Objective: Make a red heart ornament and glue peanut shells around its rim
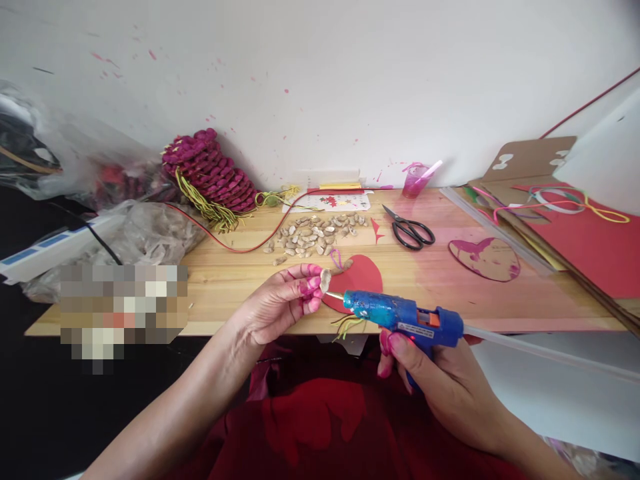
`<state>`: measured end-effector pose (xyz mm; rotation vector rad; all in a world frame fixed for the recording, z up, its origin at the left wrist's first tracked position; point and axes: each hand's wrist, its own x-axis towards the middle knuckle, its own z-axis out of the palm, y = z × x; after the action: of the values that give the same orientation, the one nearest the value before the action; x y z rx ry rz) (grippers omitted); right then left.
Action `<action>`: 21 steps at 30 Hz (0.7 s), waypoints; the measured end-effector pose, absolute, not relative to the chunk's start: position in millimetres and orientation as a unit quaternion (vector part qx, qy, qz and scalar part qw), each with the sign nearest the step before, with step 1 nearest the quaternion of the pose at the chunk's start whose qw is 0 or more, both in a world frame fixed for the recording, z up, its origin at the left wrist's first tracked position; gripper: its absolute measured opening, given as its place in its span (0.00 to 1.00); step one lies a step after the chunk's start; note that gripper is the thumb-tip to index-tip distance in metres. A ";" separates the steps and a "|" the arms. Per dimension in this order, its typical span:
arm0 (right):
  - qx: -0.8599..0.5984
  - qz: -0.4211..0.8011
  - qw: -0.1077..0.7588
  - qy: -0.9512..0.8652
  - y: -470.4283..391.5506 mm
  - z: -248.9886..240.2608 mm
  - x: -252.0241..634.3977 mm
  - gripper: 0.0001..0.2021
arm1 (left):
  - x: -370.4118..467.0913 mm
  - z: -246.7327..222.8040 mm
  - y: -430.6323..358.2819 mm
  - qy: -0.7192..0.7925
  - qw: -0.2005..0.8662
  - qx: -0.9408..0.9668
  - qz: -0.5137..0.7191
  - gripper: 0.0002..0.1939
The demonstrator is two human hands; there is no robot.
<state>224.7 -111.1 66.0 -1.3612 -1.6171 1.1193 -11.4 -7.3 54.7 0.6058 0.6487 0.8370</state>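
The left hand (280, 301) grips a peanut shell (325, 281) at the nozzle of the glue gun (400, 313), held in the right hand (445, 373). Shell pieces (343, 269) line the far-left edge of the red cutout (367, 280); its visible face is otherwise bare. Loose shells (313, 237) remain beyond.

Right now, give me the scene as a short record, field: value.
left hand: pinching a peanut shell
right hand: gripping a blue glue gun, nozzle at the shell, contact unclear
below the nozzle: red cutout on the table
beyond the cutout: loose pile of shells
right of the pile: black-handled scissors
far right: heart-shaped cardboard piece, pink-stained
back left: maroon bundle with yellow-green strings
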 end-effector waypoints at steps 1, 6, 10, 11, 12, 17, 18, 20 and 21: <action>-0.530 0.433 0.367 -0.629 -110.7 65.8 224.7 0.19 | -11.5 54.5 -7.2 0.306 0.819 0.284 0.393 0.15; -0.530 0.426 0.366 -0.636 -108.8 64.9 223.9 0.19 | -12.2 53.3 -6.9 0.302 0.820 0.285 0.393 0.13; -0.530 0.426 0.366 -0.635 -108.6 63.5 223.8 0.20 | -12.1 53.4 -6.7 0.302 0.821 0.284 0.392 0.14; -0.530 0.426 0.367 -0.634 -108.7 63.0 224.2 0.20 | -11.9 53.8 -6.5 0.303 0.821 0.283 0.393 0.14; -0.530 0.428 0.366 -0.634 -108.8 62.5 224.6 0.19 | -11.8 54.2 -6.3 0.305 0.820 0.282 0.393 0.14; -0.531 0.429 0.363 -0.635 -107.9 62.0 226.4 0.19 | -9.6 57.0 -5.8 0.302 0.820 0.285 0.393 0.15; -0.531 0.428 0.363 -0.635 -107.5 62.4 226.5 0.19 | -9.0 57.2 -5.7 0.300 0.821 0.287 0.392 0.14; -0.533 0.426 0.364 -0.634 -106.8 63.0 226.3 0.20 | -7.9 57.4 -5.4 0.298 0.822 0.292 0.389 0.14; -0.533 0.425 0.364 -0.634 -106.5 63.0 226.3 0.20 | -7.5 57.5 -5.0 0.298 0.821 0.294 0.388 0.14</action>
<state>226.3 -106.5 63.0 -1.3719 -1.6310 1.0946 -7.5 -5.0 57.5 0.6254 0.6352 0.8248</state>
